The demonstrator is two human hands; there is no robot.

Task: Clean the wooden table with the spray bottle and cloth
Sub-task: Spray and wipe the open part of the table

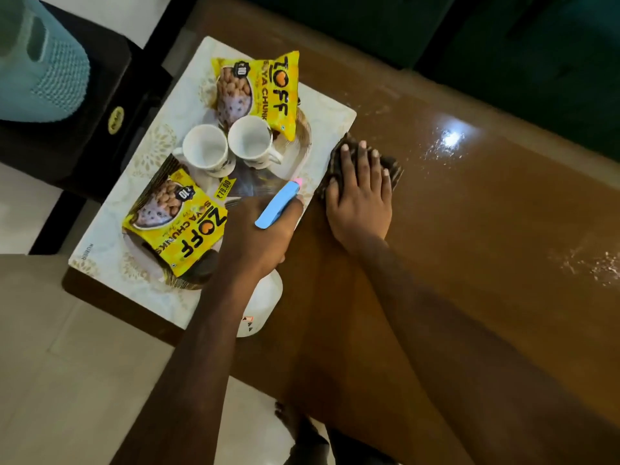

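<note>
The right hand (360, 196) lies flat, palm down, on a dark crumpled cloth (393, 166), with the fingers straight and slightly spread, pressing it onto the brown wooden surface (469, 236). The cloth sits just beside the edge of a white patterned mat (100, 239), and only its far and right-hand edges show from under the fingers.

The left hand (258, 239) grips the neck of a spray bottle (276, 206), its fingers curled round it. The bottle's blue trigger head with a pink nozzle tip points away from the person, over the near edge of the mat, and its white body hangs below the hand, at the near side of the surface.

Patches of wet droplets (446, 144) glisten on the wood to the right of the cloth, with another patch further right by the frame edge.

On the mat stand two white cups (204, 149), side by side and touching. One yellow soya chunks packet (268, 92) lies behind them and a second packet (181, 226) lies in front; each rests on a round plate (303, 135).

A dark green sofa (503, 45) runs along the far side of the surface. At the upper left a teal perforated plastic item (43, 68) sits on dark furniture. Pale floor tiles (67, 364) show at the lower left.
</note>
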